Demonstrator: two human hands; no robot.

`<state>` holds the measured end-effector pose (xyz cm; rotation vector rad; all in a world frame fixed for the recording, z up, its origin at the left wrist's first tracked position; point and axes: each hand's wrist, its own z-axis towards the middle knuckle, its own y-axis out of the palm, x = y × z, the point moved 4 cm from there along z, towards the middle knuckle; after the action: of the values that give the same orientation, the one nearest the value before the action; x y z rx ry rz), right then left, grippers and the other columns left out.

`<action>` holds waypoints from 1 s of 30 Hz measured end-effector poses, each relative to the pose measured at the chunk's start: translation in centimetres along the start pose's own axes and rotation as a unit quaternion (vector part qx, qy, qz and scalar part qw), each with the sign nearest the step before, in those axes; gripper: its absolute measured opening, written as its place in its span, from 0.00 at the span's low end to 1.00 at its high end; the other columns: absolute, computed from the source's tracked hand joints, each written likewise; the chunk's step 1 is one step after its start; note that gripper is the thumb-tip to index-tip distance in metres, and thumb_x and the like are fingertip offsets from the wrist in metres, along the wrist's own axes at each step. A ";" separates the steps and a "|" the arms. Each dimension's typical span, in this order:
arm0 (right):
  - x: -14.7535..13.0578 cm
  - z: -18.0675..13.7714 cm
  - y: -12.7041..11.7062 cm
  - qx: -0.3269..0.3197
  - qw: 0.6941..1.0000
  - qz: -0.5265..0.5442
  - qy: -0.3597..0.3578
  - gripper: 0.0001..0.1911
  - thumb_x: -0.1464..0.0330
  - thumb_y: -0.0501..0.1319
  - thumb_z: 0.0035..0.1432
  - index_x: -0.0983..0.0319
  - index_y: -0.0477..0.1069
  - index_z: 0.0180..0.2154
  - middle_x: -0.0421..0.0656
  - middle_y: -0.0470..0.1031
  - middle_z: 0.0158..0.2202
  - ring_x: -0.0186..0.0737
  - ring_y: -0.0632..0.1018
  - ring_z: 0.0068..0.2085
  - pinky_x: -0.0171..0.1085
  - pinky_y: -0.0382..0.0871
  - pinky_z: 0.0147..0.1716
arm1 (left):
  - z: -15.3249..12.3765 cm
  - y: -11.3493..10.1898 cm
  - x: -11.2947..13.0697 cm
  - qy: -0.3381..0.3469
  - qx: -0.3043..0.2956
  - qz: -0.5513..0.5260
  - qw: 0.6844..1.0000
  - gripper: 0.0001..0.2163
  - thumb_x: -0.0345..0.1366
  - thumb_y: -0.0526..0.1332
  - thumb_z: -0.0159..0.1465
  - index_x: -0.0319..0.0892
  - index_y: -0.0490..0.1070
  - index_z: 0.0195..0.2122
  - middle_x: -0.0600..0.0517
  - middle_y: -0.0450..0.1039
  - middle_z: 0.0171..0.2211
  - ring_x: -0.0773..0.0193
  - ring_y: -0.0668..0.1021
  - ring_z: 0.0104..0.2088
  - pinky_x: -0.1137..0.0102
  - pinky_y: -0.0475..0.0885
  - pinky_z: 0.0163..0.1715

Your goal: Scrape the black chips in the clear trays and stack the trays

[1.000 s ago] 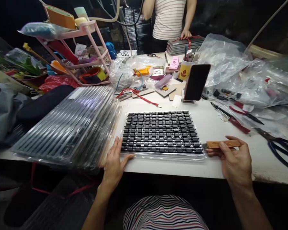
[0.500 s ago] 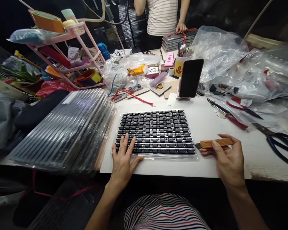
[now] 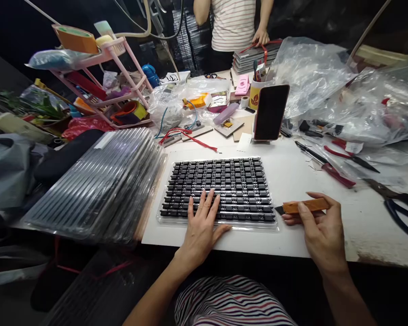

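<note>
I observe the left hand [image 3: 201, 230] released, shifted rightward across the clear plastic tray [image 3: 250, 224] of black rectangular components [image 3: 221, 176] on the white bench [image 3: 287, 174]; the right hand [image 3: 323, 233] still grasps the orange-brown wrapped blade [image 3: 301, 207].

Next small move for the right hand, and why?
Probably ease the right hand slightly left, bringing the dark tip of the orange-handled tool to the tray's near right corner: the tip points that way from close by, and the left hand, spread over the front rows of black parts, looks placed to steady them.
</note>
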<state>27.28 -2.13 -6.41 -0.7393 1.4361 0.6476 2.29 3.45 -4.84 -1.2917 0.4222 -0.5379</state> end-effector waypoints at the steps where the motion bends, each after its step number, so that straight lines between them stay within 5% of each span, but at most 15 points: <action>1: -0.1 0.1 -0.2 -0.002 1.000 -0.010 -0.001 0.24 0.56 0.63 0.53 0.54 0.59 0.49 0.42 0.74 0.32 0.42 0.76 0.24 0.45 0.76 0.27 | 0.1 0.1 0.2 0.002 -0.002 0.000 1.000 0.31 0.50 0.54 0.63 0.36 0.53 0.62 0.41 0.53 0.64 0.49 0.54 0.64 0.48 0.44 0.61; 17: 0.2 0.2 -1.0 -0.012 1.000 0.014 -0.005 0.26 0.58 0.61 0.56 0.58 0.58 0.53 0.42 0.75 0.34 0.37 0.77 0.26 0.37 0.75 0.26 | 0.1 -0.6 -0.3 0.013 -0.002 -0.068 0.998 0.32 0.44 0.55 0.65 0.43 0.43 0.66 0.41 0.49 0.65 0.52 0.53 0.65 0.51 0.54 0.60; 23: 0.3 -0.1 -1.6 0.003 0.999 0.030 0.014 0.30 0.57 0.62 0.54 0.57 0.57 0.55 0.43 0.76 0.34 0.38 0.76 0.25 0.36 0.72 0.22 | -1.9 -3.3 -7.9 -0.178 0.155 -0.116 0.965 0.23 0.42 0.55 0.65 0.46 0.58 0.61 0.44 0.61 0.60 0.53 0.63 0.61 0.55 0.59 0.59; 27: 0.4 0.4 -1.4 -0.016 0.999 0.015 0.027 0.35 0.56 0.63 0.53 0.55 0.55 0.59 0.42 0.77 0.31 0.39 0.74 0.22 0.36 0.70 0.18 | -4.1 -2.2 -12.8 -0.328 0.142 -0.150 0.922 0.21 0.47 0.53 0.65 0.43 0.66 0.55 0.44 0.71 0.51 0.54 0.72 0.53 0.58 0.67 0.53; 30: 0.3 0.8 -0.8 -0.022 0.999 -0.029 0.021 0.37 0.53 0.63 0.51 0.56 0.55 0.59 0.43 0.77 0.31 0.40 0.75 0.23 0.38 0.72 0.19 | -4.5 -1.4 -13.8 -0.356 0.125 -0.204 0.903 0.22 0.49 0.53 0.64 0.42 0.68 0.54 0.45 0.72 0.50 0.55 0.73 0.51 0.61 0.69 0.50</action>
<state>28.45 -2.02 -6.62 -0.8305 1.4370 0.6235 -11.65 7.83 -4.53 -1.2310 -0.5266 -0.4088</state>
